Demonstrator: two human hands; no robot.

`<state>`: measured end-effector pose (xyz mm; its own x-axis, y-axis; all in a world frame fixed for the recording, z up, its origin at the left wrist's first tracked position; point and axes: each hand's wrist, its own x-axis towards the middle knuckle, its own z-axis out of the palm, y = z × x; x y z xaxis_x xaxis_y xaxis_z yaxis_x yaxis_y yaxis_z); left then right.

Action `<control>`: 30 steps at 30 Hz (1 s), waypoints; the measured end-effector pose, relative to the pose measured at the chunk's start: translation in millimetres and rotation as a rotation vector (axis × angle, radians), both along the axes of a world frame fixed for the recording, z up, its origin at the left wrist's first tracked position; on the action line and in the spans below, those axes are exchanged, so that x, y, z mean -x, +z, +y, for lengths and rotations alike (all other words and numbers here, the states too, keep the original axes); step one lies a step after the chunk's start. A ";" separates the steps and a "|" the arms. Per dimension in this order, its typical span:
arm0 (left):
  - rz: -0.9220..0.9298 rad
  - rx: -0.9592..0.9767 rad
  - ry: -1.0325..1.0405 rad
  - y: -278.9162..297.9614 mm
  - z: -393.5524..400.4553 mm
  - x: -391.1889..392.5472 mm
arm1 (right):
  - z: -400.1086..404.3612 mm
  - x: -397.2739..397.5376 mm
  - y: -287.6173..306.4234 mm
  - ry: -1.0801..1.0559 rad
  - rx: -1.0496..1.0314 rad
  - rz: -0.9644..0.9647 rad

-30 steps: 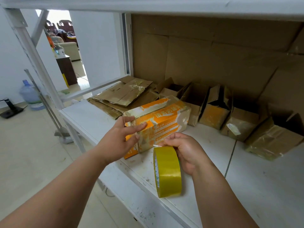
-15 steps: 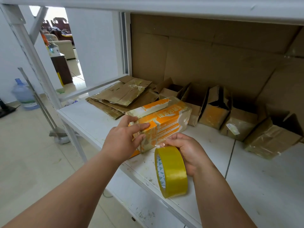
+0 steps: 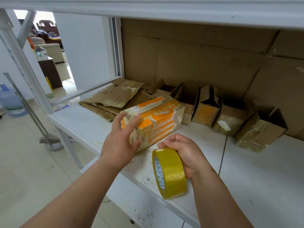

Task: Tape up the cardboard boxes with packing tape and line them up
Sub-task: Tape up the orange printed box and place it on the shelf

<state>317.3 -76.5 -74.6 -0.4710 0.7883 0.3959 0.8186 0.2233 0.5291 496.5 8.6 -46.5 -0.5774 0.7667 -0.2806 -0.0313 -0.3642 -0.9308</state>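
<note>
White shelving (image 3: 256, 176), scuffed and dusty, carries everything here, with a brown cardboard backing behind it and a row of small open boxes (image 3: 230, 119) leaning along that backing, beyond and to the right of both hands. Directly ahead of the left hand (image 3: 122, 140) lies the orange-and-white box (image 3: 158, 120), its long axis running away from the person and slanting to the right, its near end wrapped in shiny tape. That hand is spread, fingers straight, palm laid against the box's near left end; the fingertips are motion-blurred, so how firmly it presses is unclear. The right hand (image 3: 185, 153) sits just nearer than the box's near right side, fingers curled over the yellow tape roll (image 3: 169, 173), which stands on edge on the shelf front. Flattened cardboard (image 3: 115, 97) lies beyond the left hand. The left hand looks best placed to steady or turn the box while the right brings tape across its short end.
</note>
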 end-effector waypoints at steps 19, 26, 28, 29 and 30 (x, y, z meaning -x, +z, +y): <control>-0.514 -0.072 -0.236 17.0 6.6 -64.0 | -16.9 -8.7 -3.4 -0.195 -0.552 -0.339; -0.429 -0.040 -0.288 25.1 9.0 -62.2 | -25.8 -11.1 -8.4 -0.305 -1.093 -0.478; -0.383 -0.071 -0.273 25.0 6.6 -65.6 | -27.0 -11.5 -9.0 -0.341 -1.058 -0.441; -0.367 -0.090 -0.272 25.0 5.4 -67.2 | -26.3 -11.4 -9.7 -0.342 -1.023 -0.422; -0.354 -0.107 -0.277 25.0 4.3 -68.7 | -25.6 -11.1 -10.3 -0.338 -0.987 -0.403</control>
